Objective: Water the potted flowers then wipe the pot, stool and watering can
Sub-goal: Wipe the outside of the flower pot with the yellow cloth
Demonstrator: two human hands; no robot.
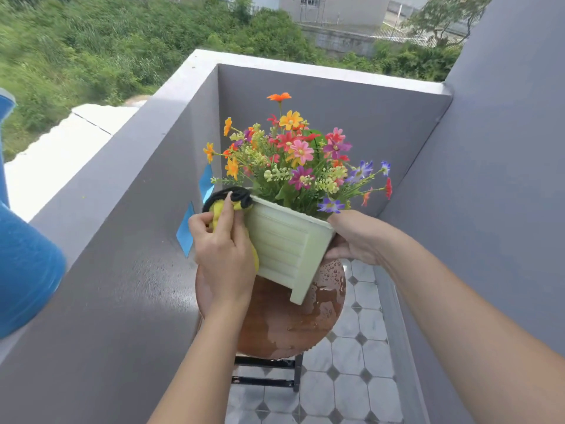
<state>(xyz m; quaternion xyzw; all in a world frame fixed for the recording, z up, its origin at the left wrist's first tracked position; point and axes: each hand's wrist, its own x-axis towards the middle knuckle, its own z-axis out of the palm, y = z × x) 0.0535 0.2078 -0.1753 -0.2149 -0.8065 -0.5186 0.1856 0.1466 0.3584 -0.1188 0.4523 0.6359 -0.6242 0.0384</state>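
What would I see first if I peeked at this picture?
First the bright flowers of many colours in the middle, standing in a pale green pot. The right hand tilts the pot over a round brown stool wet with drops, while the left hand rubs its side with a yellow and black cloth. A big blue watering can sits on the wall at far left.

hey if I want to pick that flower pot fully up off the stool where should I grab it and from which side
Grip the flower pot by its two opposite side walls just under the flared rim, coming in from the sides. It tapers downward, so hands wedge under the rim. From above the flowers block access, and the stool is wet, so the base may be slippery.
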